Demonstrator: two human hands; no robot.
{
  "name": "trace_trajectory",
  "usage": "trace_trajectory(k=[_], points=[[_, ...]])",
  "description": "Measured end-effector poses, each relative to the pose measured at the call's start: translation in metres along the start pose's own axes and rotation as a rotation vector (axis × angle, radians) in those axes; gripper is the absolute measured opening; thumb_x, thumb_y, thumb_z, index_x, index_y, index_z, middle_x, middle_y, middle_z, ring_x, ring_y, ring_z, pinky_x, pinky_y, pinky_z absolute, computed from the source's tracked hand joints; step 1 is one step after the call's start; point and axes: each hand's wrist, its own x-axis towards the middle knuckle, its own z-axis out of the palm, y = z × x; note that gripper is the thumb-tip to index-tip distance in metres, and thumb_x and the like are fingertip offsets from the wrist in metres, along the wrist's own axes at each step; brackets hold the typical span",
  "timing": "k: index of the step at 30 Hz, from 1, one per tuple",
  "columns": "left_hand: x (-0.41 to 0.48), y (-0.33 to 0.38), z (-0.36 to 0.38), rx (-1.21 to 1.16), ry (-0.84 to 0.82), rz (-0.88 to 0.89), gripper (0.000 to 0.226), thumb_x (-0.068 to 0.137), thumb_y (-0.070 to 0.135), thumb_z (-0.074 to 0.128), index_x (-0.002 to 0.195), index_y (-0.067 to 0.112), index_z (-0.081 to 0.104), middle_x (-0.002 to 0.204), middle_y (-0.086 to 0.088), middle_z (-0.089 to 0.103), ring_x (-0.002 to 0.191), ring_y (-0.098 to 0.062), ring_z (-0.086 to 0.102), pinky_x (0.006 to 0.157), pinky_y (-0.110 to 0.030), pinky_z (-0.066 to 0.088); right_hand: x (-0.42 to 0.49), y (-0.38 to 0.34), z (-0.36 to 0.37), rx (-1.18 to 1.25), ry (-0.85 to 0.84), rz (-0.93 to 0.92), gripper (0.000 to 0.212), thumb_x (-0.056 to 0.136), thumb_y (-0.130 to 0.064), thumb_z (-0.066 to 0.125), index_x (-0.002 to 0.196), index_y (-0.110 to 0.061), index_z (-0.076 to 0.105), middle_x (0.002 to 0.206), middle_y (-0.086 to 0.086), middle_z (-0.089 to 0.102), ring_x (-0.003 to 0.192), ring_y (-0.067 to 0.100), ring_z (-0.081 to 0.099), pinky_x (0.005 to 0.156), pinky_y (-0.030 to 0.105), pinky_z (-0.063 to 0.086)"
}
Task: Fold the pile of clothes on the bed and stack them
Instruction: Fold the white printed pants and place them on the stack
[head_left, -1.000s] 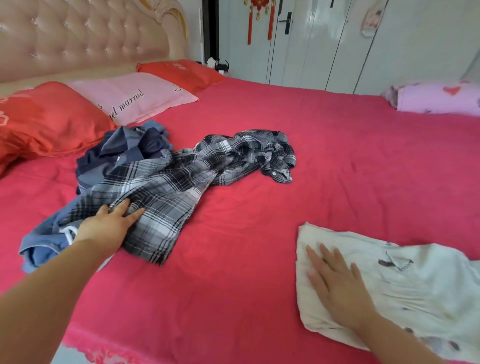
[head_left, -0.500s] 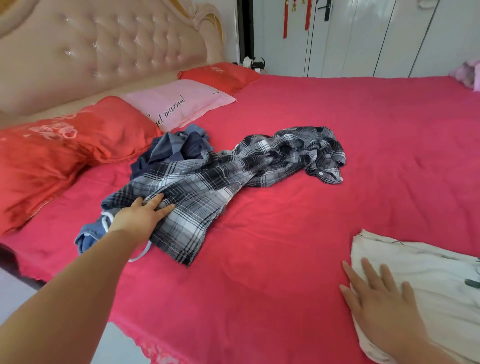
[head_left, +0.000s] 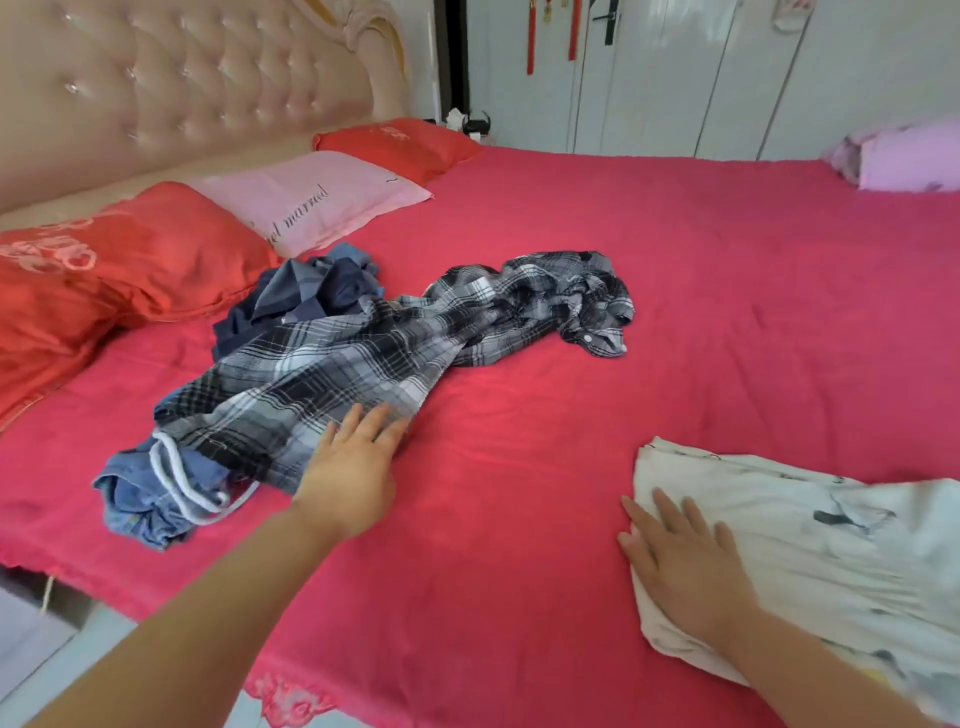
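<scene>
Your left hand (head_left: 353, 467) rests flat on the plaid shirt (head_left: 363, 358), at its near edge; the shirt's long axis runs off far-right across the bed (head_left: 727, 312). Your right hand (head_left: 685, 566) lies flat on the white garment (head_left: 810, 545), well apart

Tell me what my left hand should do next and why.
Probably pinch the near edge of the plaid shirt with the left hand and drag it onto bare sheet: the fingers lie flat on it, gripping nothing, and it lies crumpled across the blue clothes.

Head view, angled down, close over bed (head_left: 701, 291)
</scene>
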Motion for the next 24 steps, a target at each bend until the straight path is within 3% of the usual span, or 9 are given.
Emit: trace_trajectory(k=[3,6,9,12,15,17,19,22,24], points=[[-0.008,0.074,0.024,-0.267,0.077,0.195,0.061,0.089,0.026,0.053,0.145,0.017,0.03,0.151,-0.009,0.03,0.14,-0.025,0.027,0.116,-0.033,0.021,-0.011,0.015,-0.007,0.051,0.013,-0.055,0.077,0.077,-0.065,-0.011,0.147,-0.038,0.005,0.158,-0.003,0.001,0.146,0.02,-0.002,0.116,0.044,0.004],[-0.015,0.154,0.037,-0.533,0.017,0.226,0.057,0.093,0.028,0.05,0.145,0.016,0.029,0.149,-0.004,0.034,0.137,-0.018,0.032,0.11,-0.024,0.023,-0.027,0.043,-0.008,0.052,0.04,-0.039,0.115,0.047,-0.078,-0.035,0.147,-0.038,0.006,0.158,-0.003,0.002,0.146,0.021,-0.002,0.116,0.044,0.003],[-0.014,0.22,0.045,-0.677,-0.047,0.207,0.059,0.094,0.028,0.048,0.147,0.014,0.024,0.147,-0.005,0.037,0.133,-0.019,0.037,0.104,-0.022,0.025,-0.039,0.072,-0.011,0.036,0.066,0.002,0.127,0.035,-0.072,-0.048,0.147,-0.039,0.004,0.158,-0.004,0.0,0.146,0.021,-0.004,0.116,0.044,0.002],[-0.005,0.257,0.046,-0.686,-0.119,0.046,0.066,0.095,0.033,0.046,0.148,0.01,0.016,0.147,-0.009,0.036,0.133,-0.024,0.037,0.104,-0.027,0.027,-0.048,0.098,-0.01,0.017,0.088,0.059,0.128,0.034,-0.07,-0.05,0.147,-0.041,0.004,0.158,-0.005,-0.002,0.146,0.021,-0.003,0.116,0.044,0.003],[0.004,0.269,0.044,-0.822,-0.129,-0.187,0.068,0.091,0.033,0.053,0.146,0.01,0.02,0.141,-0.014,0.041,0.128,-0.029,0.041,0.104,-0.032,0.033,-0.054,0.115,-0.006,0.009,0.093,0.075,0.123,0.041,-0.07,-0.048,0.147,-0.041,0.008,0.158,-0.003,0.001,0.146,0.024,-0.002,0.116,0.044,0.002],[0.01,0.271,0.042,-0.912,-0.151,-0.345,0.07,0.089,0.033,0.058,0.143,0.004,0.024,0.139,-0.019,0.04,0.127,-0.033,0.041,0.1,-0.034,0.035,-0.052,0.12,-0.004,0.006,0.064,0.067,0.105,0.064,-0.07,-0.036,0.144,-0.04,0.026,0.155,0.002,0.021,0.143,0.031,0.017,0.114,0.049,0.016],[0.017,0.272,0.043,-0.937,-0.185,-0.432,0.063,0.087,0.035,0.06,0.132,-0.002,0.037,0.132,-0.02,0.048,0.12,-0.034,0.048,0.093,-0.034,0.04,-0.052,0.118,-0.004,-0.013,0.103,0.112,0.082,0.087,-0.062,-0.015,0.133,-0.036,0.049,0.142,0.004,0.046,0.13,0.034,0.044,0.102,0.053,0.036],[0.021,0.272,0.045,-0.792,-0.193,-0.29,0.04,0.09,0.034,0.054,0.113,0.001,0.054,0.117,-0.015,0.06,0.108,-0.03,0.056,0.079,-0.03,0.04,-0.047,0.12,0.0,-0.062,0.121,0.057,0.088,0.08,-0.063,-0.023,0.14,-0.039,0.036,0.151,0.0,0.029,0.139,0.034,0.027,0.111,0.051,0.019],[0.021,0.269,0.044,-0.741,-0.136,-0.162,0.028,0.092,0.028,0.051,0.106,0.004,0.057,0.109,-0.013,0.063,0.101,-0.03,0.058,0.073,-0.03,0.038,-0.047,0.12,0.0,-0.03,0.088,0.127,0.077,0.089,-0.059,-0.014,0.134,-0.038,0.046,0.144,0.002,0.043,0.131,0.033,0.043,0.11,0.048,0.024]])
